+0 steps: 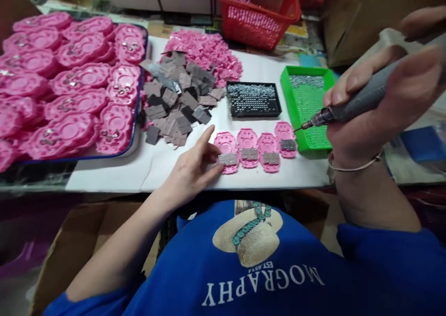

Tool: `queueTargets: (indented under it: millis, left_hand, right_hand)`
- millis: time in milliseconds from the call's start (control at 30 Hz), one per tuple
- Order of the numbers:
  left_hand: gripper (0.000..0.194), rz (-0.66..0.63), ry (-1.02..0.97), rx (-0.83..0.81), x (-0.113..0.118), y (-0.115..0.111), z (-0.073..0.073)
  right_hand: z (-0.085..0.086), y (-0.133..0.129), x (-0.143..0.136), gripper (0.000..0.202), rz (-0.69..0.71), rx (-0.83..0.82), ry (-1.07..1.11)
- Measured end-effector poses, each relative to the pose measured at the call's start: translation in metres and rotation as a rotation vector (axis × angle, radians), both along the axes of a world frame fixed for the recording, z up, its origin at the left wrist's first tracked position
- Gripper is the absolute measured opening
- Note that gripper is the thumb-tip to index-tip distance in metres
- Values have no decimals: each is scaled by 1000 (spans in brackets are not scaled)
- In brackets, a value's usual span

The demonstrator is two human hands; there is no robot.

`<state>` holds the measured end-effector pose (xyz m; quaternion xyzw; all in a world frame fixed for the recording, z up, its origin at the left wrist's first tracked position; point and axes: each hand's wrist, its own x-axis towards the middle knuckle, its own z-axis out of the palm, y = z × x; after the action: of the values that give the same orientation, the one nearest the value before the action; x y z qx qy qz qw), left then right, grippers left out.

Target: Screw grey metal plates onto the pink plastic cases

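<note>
Cool, soft light brightens the counter (114,173), leaving deep shadow beneath it. Screws (252,96) on the counter glint sharply. Above its right end, the right hand (369,125) is softened by blur; wide-angle distortion stretches the arms (120,246) in front.

A busy white table top (114,174), loaded from left to right.
Left, a blue-rimmed tray (134,141); beside it, a pile of grey plates (170,97), pink bits (205,51) heaped on the far side; then a black box (256,113) and, right, a green tray (313,152). Four pink pieces (247,141) line the near side. A far red basket (254,28) seems to stand there too.
</note>
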<state>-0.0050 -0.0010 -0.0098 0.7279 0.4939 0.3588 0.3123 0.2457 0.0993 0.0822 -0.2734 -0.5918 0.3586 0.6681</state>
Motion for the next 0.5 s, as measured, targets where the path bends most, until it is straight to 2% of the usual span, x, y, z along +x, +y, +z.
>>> queueTargets:
  millis: [67,167,300,500]
  left_hand:
    - [80,5,4,-15,0,1,0]
    - [79,1,-2,-32,0,1,2]
    - [76,16,36,-54,0,1,4]
    - [74,48,76,-59,-1,1,5]
  right_hand:
    - [-5,17,16,21,-194,178,3]
    - [-18,36,38,22,-299,239,-9]
    - [-34,47,57,26,-333,212,5]
    - [-43,45,62,31,-325,121,-45]
